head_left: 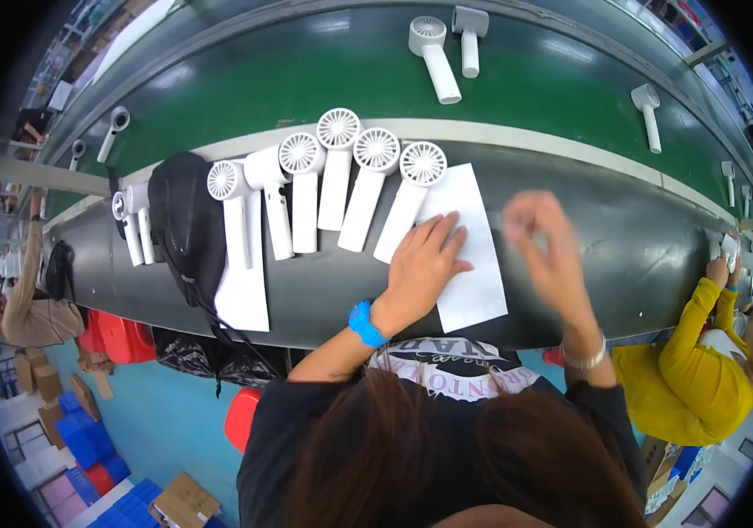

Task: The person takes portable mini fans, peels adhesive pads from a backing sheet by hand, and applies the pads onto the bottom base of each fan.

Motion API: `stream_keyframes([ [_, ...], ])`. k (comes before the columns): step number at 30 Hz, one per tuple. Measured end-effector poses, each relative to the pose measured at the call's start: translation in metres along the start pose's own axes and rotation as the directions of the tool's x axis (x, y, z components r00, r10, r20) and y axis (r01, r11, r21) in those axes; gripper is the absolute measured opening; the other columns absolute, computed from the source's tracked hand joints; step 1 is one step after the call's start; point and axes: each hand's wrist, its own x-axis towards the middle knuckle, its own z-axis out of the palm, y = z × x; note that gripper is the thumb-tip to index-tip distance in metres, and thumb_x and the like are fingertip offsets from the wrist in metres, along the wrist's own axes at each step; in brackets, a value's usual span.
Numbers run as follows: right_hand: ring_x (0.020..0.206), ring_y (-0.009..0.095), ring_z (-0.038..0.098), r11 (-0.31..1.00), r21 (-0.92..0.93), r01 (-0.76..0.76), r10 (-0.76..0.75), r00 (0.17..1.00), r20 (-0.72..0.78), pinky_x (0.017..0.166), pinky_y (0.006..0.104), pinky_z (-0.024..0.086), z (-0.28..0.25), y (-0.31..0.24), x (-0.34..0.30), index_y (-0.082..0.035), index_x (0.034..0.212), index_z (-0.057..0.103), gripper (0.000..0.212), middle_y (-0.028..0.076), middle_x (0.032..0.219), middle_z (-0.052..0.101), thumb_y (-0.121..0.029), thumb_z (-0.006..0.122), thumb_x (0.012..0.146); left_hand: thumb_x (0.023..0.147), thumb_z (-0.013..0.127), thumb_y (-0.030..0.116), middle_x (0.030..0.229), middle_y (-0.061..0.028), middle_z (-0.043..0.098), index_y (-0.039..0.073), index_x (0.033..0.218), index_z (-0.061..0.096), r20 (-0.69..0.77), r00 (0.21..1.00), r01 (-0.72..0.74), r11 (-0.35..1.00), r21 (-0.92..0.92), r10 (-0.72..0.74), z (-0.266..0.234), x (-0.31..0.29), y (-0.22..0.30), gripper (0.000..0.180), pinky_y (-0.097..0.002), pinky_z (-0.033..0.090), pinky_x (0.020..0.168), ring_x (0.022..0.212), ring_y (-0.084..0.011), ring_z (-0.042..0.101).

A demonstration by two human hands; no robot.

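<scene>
My left hand (422, 264), with a blue watch (366, 324) on its wrist, lies palm down on a white sheet of paper (480, 282), its fingers stretched out. Just left of it is the handle of a white handheld fan (404, 204), whose round grille rests by the paper's upper corner. My right hand (545, 242) is raised right of the sheet, bent at the fingers and smeared by motion; whether it holds anything does not show. Several more white fans (304, 189) are lined up to the left, most with grilles facing up.
A black bag (187, 224) lies left of the fans, beside another sheet (256, 304). Beyond the dark worktop (623, 238), a green conveyor belt (535, 97) carries more fans (436, 57). A person in yellow (702, 378) works at right; another person (37, 308) is at left.
</scene>
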Motion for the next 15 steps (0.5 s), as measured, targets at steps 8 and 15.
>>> stream_keyframes([
  [8,0.091,0.038,0.056,0.867,-0.498,-0.006,-0.063,0.991,-0.121,0.074,0.0432,0.046,0.088,0.074,0.160,-0.006,0.128,0.033,0.063,0.023,0.103,0.056,-0.034,0.062,0.080,0.065,0.070,0.025,0.117,-0.0129,0.052,0.001,0.101,0.058,0.003,1.000,-0.016,0.999,-0.041,0.016,0.008,-0.005,-0.002,0.045,-0.0379,0.042,0.087,0.106,-0.0290,0.050],
  [15,0.067,0.028,0.061,0.886,-0.463,0.002,-0.192,0.912,-0.363,0.060,0.0350,0.047,0.001,0.028,0.159,-0.005,0.124,0.037,0.052,0.016,0.096,0.061,-0.022,0.062,0.082,0.068,0.069,0.024,0.120,-0.0124,0.049,0.002,0.104,0.057,-0.011,0.999,-0.033,0.996,-0.085,0.033,0.006,-0.005,0.005,0.044,-0.0372,0.041,0.090,0.108,-0.0279,0.049],
])
